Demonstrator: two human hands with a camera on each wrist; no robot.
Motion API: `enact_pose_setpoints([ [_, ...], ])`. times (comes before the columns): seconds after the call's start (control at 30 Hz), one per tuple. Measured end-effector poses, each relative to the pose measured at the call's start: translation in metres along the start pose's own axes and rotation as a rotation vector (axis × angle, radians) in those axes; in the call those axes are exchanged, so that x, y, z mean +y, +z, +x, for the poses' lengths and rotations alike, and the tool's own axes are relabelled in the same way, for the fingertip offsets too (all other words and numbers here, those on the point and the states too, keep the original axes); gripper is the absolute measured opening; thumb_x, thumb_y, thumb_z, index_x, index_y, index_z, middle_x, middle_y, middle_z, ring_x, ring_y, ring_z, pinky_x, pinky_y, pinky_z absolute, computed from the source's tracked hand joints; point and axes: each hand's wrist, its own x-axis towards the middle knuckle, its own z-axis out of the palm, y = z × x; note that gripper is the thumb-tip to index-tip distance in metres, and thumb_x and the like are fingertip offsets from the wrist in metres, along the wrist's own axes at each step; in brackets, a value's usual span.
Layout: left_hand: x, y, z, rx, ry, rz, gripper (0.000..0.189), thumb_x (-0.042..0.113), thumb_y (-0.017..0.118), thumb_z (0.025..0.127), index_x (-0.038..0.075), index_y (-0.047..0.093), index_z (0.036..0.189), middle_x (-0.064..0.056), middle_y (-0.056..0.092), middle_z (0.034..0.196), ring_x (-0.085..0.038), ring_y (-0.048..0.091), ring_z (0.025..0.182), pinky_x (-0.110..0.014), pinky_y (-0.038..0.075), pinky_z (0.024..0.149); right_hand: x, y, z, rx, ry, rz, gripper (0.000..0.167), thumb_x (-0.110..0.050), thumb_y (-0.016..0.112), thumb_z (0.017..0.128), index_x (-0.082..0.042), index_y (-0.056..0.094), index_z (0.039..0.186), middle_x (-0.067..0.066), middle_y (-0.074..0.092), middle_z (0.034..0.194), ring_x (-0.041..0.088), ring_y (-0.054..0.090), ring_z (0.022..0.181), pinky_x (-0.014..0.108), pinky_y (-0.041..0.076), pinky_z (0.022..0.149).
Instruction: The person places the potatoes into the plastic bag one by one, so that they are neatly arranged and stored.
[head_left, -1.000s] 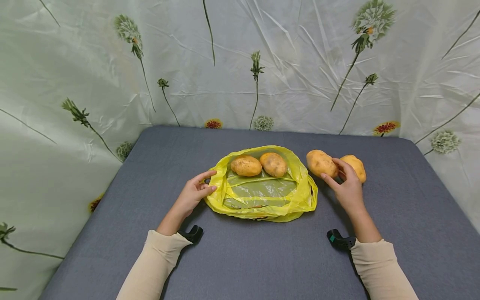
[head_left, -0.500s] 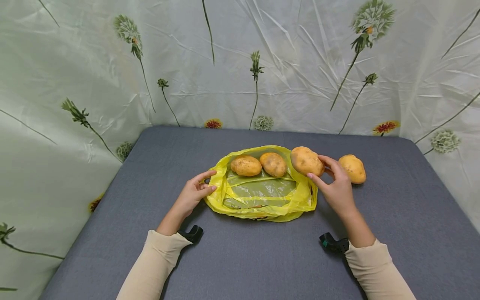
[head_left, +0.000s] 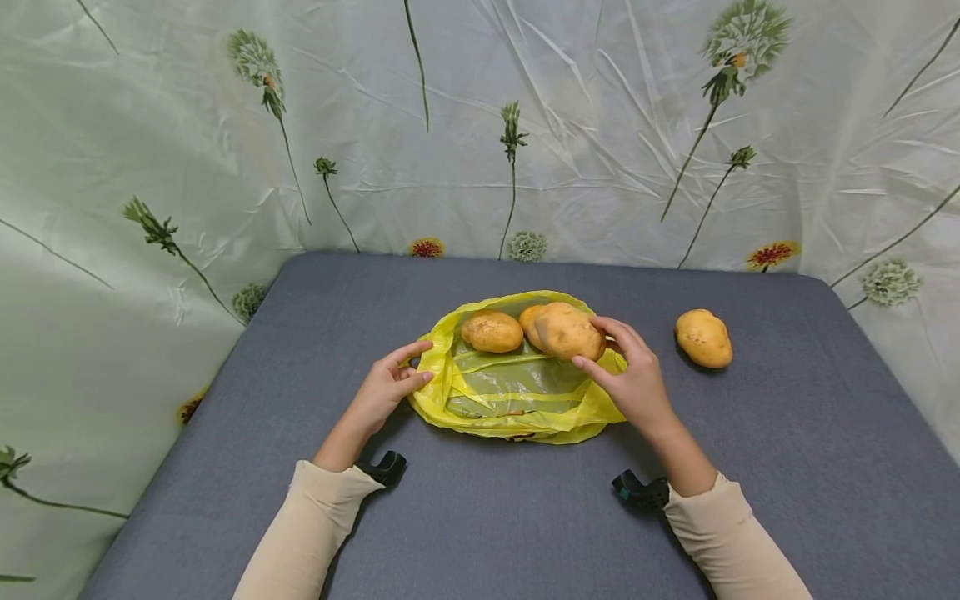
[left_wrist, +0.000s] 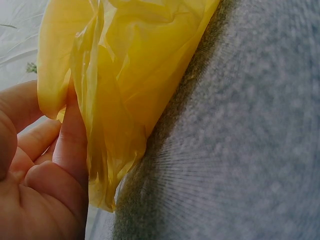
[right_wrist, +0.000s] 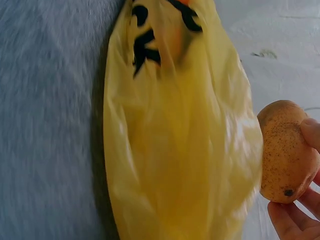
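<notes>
A yellow plastic bag (head_left: 480,423) lies with its mouth spread wide. My left hand (head_left: 384,390) pinches the bag's left rim between thumb and fingers; the left wrist view shows the thin film (left_wrist: 125,75) folded at the fingertips. In my right hand (head_left: 633,379) is a potato (head_left: 572,332), gripped from its right side over the bag's opening. Inside the bag, at the back, one potato (head_left: 492,332) rests in full view, and another potato (head_left: 529,323) is partly hidden behind the held one. In the right wrist view the held potato (right_wrist: 285,155) shows beyond the bag's printed side.
One more potato (head_left: 703,338) lies on the grey cloth-covered table (head_left: 510,517), right of the bag. A floral curtain (head_left: 465,167) hangs behind the table and along both sides. Black wrist cameras (head_left: 386,469) sit by both cuffs.
The right hand has carried its potato leftward from beside the loose potato to over the bag's opening, now covering part of a potato inside. The left hand has stayed at the rim.
</notes>
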Motion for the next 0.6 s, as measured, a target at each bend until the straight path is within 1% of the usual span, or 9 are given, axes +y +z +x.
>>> enact_pose_setpoints([
  [0.1, 0.000, 0.000, 0.000, 0.000, -0.002, 0.004, 0.048, -0.006, 0.057, 0.084, -0.008, 0.040, 0.129, -0.008, 0.056, 0.073, -0.008, 0.049, 0.060, -0.019, 0.041, 0.055, -0.016, 0.006, 0.003, -0.023, 0.001, 0.002, 0.050, 0.008, 0.073, 0.068, 0.012, 0.052, 0.113, 0.024, 0.052, 0.111, 0.032, 0.049, 0.102, 0.031, 0.042, 0.083],
  [0.17, 0.000, 0.000, 0.000, -0.001, -0.004, 0.006, 0.048, -0.005, 0.057, 0.085, -0.008, 0.040, 0.129, -0.008, 0.056, 0.074, -0.008, 0.049, 0.060, -0.019, 0.041, 0.056, -0.019, 0.012, 0.003, -0.036, -0.006, 0.009, 0.051, 0.007, 0.073, 0.068, 0.012, 0.052, 0.113, 0.023, 0.053, 0.111, 0.032, 0.050, 0.102, 0.034, 0.043, 0.082],
  [0.23, 0.000, 0.000, 0.000, -0.002, -0.004, 0.008, 0.048, -0.005, 0.057, 0.085, -0.008, 0.040, 0.129, -0.008, 0.056, 0.074, -0.008, 0.049, 0.060, -0.019, 0.041, 0.056, -0.020, 0.017, 0.004, -0.045, -0.031, 0.017, 0.051, 0.009, 0.074, 0.066, 0.013, 0.052, 0.112, 0.024, 0.053, 0.109, 0.033, 0.051, 0.099, 0.035, 0.043, 0.081],
  [0.37, 0.000, 0.000, 0.000, -0.002, -0.006, 0.015, 0.048, -0.005, 0.057, 0.085, -0.008, 0.040, 0.129, -0.008, 0.056, 0.074, -0.008, 0.049, 0.060, -0.019, 0.041, 0.056, -0.002, 0.033, 0.001, -0.065, -0.052, 0.039, 0.053, 0.004, 0.076, 0.066, 0.007, 0.054, 0.114, 0.019, 0.054, 0.111, 0.029, 0.052, 0.099, 0.035, 0.044, 0.081],
  [0.47, 0.001, 0.000, 0.000, 0.001, -0.010, 0.022, 0.047, -0.005, 0.057, 0.085, -0.008, 0.040, 0.129, -0.008, 0.055, 0.073, -0.008, 0.048, 0.060, -0.019, 0.041, 0.056, 0.011, 0.043, -0.001, -0.088, -0.045, 0.046, 0.055, -0.002, 0.078, 0.066, 0.000, 0.055, 0.117, 0.013, 0.054, 0.114, 0.023, 0.051, 0.103, 0.035, 0.043, 0.083],
  [0.6, 0.001, 0.000, 0.000, 0.002, -0.012, 0.020, 0.048, -0.005, 0.057, 0.085, -0.007, 0.040, 0.129, -0.009, 0.055, 0.074, -0.007, 0.049, 0.060, -0.019, 0.041, 0.056, 0.013, 0.052, -0.002, -0.123, -0.052, 0.055, 0.055, -0.007, 0.078, 0.068, -0.003, 0.055, 0.118, 0.009, 0.054, 0.117, 0.020, 0.049, 0.107, 0.034, 0.042, 0.085],
])
